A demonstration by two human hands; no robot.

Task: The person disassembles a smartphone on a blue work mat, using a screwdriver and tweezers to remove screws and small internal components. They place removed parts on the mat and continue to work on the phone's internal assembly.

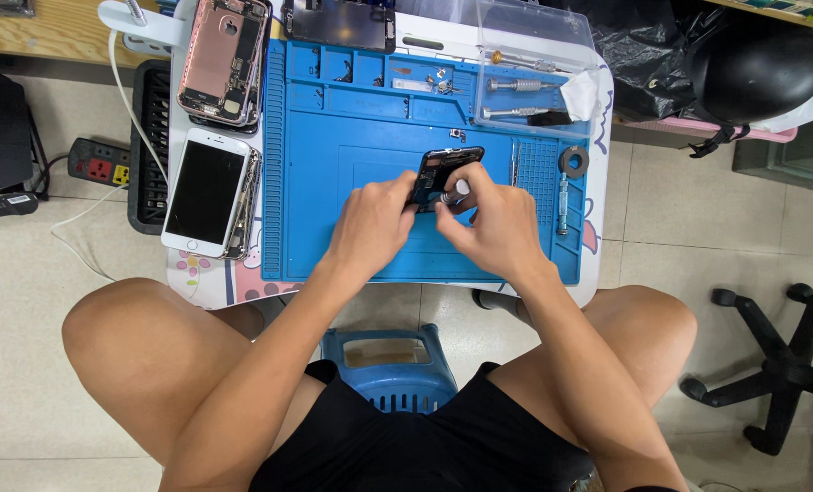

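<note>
Carefully, with the left hand (374, 219) clamping the opened dark phone (443, 173) at the blue mat's (333, 182) centre and the right hand (493, 223) pinching a silver-tipped screwdriver (455, 191) at its five o'clock corner, keep the tool upright and pressure light.

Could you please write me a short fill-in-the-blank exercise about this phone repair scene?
1. Both hands work on an opened phone lying on a ___ repair mat.
2. The right hand holds a ___.
3. The white phone lies with its screen facing ___.

Missing words: blue; screwdriver; up
</note>
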